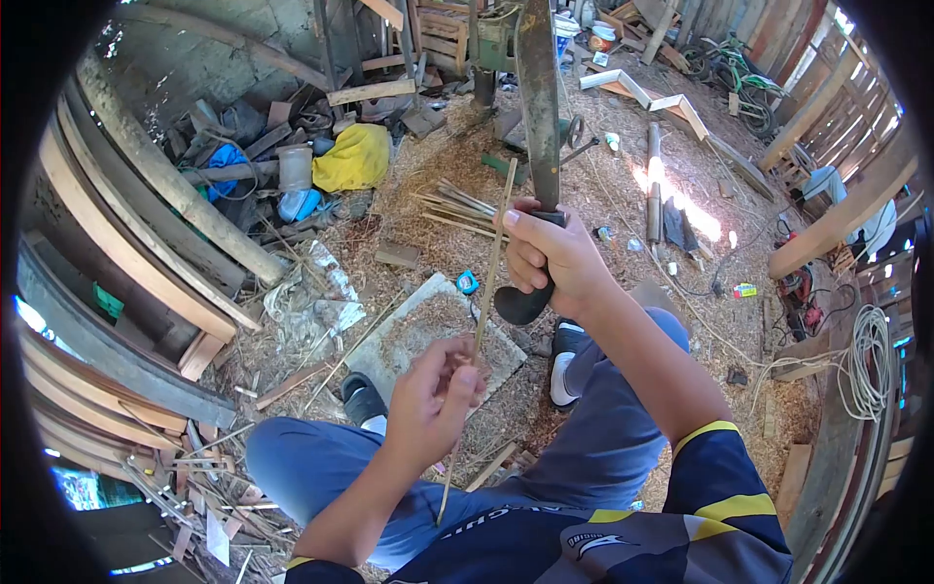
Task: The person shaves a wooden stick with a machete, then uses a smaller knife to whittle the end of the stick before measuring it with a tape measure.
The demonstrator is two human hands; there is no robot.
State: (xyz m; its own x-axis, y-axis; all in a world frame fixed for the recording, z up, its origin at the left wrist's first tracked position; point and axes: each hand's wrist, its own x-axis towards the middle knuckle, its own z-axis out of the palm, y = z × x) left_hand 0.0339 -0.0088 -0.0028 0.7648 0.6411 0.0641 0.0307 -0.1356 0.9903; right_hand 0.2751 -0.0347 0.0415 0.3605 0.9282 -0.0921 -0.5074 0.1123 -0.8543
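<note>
My right hand (550,255) is wrapped round the black handle of a machete, whose long, worn blade (540,107) points up and away from me. A thin wooden strip (493,268) runs from beside the blade down to my lap. Its lower part passes through the curled fingers of my left hand (438,394), and its upper part lies close to the fingertips of my right hand. Beyond my hands, a bundle of similar strips (465,207) rests on the ground. A blue tape measure (467,282) sits beside a flat slab (418,326).
Curved timbers (136,243) line the left side. A yellow cloth (352,158) and blue items lie at the upper left. A green machine (494,44) stands ahead. Coiled cable (868,365) hangs at the right, and a small motorbike (739,83) is at the upper right.
</note>
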